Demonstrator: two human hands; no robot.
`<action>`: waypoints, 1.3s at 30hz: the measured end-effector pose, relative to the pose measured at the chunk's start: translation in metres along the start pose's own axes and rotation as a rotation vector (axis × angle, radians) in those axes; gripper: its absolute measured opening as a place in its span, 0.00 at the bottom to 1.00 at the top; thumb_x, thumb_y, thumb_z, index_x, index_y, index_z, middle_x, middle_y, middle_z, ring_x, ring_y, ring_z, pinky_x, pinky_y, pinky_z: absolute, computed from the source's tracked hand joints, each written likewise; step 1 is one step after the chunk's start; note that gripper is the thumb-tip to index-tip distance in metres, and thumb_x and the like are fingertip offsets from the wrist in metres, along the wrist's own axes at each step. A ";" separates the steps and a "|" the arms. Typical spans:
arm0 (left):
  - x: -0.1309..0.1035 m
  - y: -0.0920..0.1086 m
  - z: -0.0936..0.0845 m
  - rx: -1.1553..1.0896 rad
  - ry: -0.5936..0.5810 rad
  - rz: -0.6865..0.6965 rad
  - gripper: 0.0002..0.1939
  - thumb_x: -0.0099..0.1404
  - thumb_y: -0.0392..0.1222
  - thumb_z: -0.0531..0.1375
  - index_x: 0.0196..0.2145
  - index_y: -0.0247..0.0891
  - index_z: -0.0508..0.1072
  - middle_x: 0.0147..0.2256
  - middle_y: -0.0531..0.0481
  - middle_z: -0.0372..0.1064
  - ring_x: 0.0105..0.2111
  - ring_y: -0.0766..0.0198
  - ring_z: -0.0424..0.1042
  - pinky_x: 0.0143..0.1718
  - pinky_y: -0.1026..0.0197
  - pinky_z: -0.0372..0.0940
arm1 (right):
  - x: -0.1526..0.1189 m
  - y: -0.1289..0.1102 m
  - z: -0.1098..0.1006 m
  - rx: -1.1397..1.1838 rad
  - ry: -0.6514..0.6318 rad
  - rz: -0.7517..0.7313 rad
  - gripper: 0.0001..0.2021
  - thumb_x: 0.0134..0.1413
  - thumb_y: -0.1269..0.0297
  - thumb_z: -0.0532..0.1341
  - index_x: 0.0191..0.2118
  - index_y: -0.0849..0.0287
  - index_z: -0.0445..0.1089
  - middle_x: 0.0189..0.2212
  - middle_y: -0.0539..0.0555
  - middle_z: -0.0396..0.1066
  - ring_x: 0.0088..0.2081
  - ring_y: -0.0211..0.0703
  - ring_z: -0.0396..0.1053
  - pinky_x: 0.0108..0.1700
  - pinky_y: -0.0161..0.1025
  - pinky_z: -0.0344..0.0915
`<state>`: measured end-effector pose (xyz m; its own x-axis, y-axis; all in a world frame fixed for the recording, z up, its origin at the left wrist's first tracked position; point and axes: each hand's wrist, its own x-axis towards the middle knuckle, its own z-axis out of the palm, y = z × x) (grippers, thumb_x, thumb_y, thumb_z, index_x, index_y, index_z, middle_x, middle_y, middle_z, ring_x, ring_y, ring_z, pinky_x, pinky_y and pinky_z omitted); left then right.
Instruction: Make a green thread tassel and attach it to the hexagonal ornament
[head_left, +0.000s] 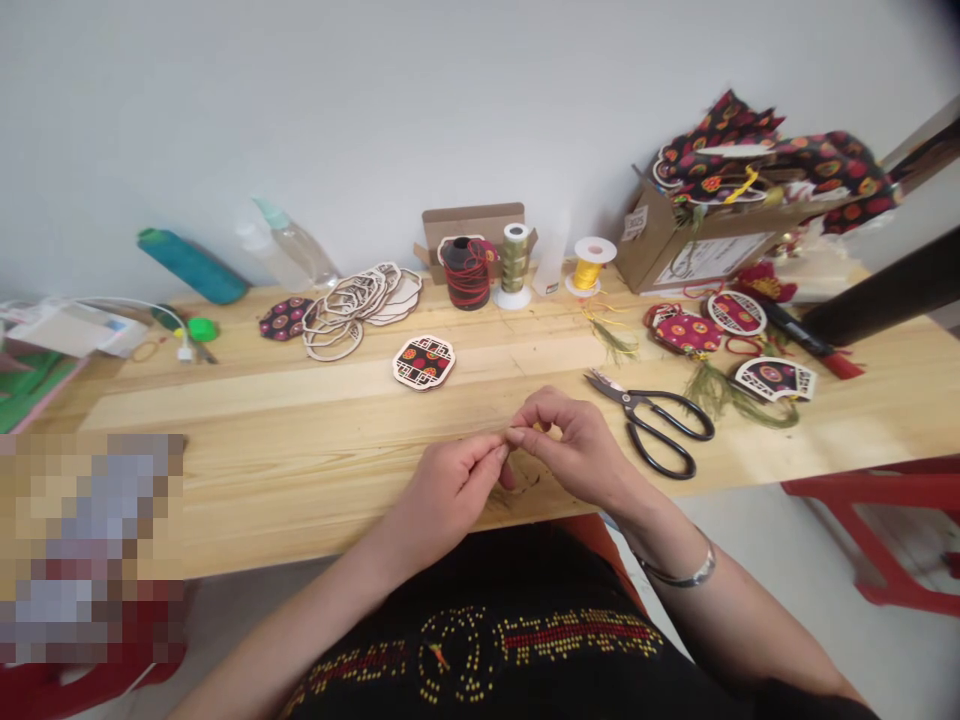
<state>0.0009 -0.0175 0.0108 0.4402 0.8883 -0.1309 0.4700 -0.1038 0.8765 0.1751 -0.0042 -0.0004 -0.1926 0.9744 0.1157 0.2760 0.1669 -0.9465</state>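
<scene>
My left hand [459,485] and my right hand [566,445] meet at the fingertips over the table's front edge. Both are pinched closed on something too small to make out; a few thin dark strands show on the wood just below them. To the right of my right hand lie black-handled scissors [660,425], blades pointing up and left. Beyond my hands, a little to the left, an octagonal wooden piece with patterned fabric [424,363] rests flat on the table [300,440].
Wooden frames [360,305] are piled at the back left. Spools of dark red cord [466,275], olive thread [514,265] and yellow thread [591,268] stand along the wall. A cardboard box [675,235] holds fabric at the right, with tasselled ornaments [772,380] before it.
</scene>
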 end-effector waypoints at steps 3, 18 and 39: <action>0.000 0.001 0.000 -0.120 -0.003 -0.042 0.13 0.67 0.43 0.52 0.36 0.39 0.77 0.29 0.50 0.73 0.29 0.64 0.66 0.31 0.62 0.58 | 0.001 -0.001 -0.002 0.079 0.012 0.066 0.06 0.49 0.66 0.62 0.25 0.58 0.70 0.24 0.49 0.67 0.29 0.37 0.62 0.33 0.37 0.58; 0.005 0.004 -0.001 -0.542 0.049 -0.267 0.13 0.62 0.43 0.58 0.40 0.35 0.77 0.27 0.46 0.74 0.16 0.73 0.52 0.18 0.66 0.47 | 0.007 -0.005 -0.005 0.209 0.023 0.165 0.06 0.46 0.63 0.64 0.25 0.59 0.71 0.22 0.49 0.67 0.26 0.37 0.61 0.31 0.38 0.57; -0.001 -0.001 0.000 -0.147 0.076 -0.045 0.14 0.67 0.41 0.52 0.40 0.41 0.78 0.27 0.51 0.73 0.23 0.67 0.64 0.29 0.63 0.61 | -0.003 -0.006 0.012 -0.369 0.090 -0.383 0.09 0.53 0.75 0.59 0.27 0.58 0.73 0.23 0.53 0.70 0.32 0.43 0.62 0.36 0.40 0.63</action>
<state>0.0003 -0.0187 0.0101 0.3590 0.9226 -0.1411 0.3685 -0.0012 0.9296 0.1633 -0.0102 0.0010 -0.2675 0.8396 0.4728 0.5178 0.5390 -0.6643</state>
